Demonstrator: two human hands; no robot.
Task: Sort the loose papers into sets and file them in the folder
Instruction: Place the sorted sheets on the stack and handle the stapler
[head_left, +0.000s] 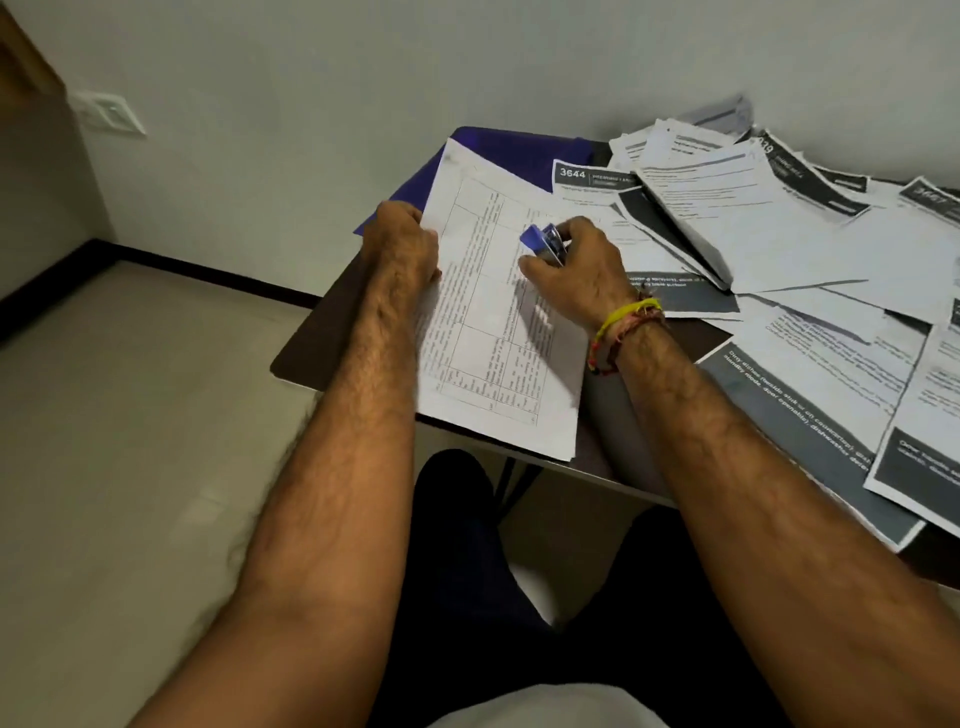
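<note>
My right hand (576, 270) curls around a small blue stapler (543, 243), holding it over a set of printed table sheets (498, 332). My left hand (402, 244) grips that set's left edge, fingers curled under the paper. The set lies on the desk (311, 338), its near corner hanging off the front edge, its far end over a purple folder (498, 156). Loose papers (769, 223) sprawl to the right. If my left grip slackens, the sheets may fan apart and staple crooked, or slide off the desk. The stapler sits mid-page, so it could bind in the wrong place.
</note>
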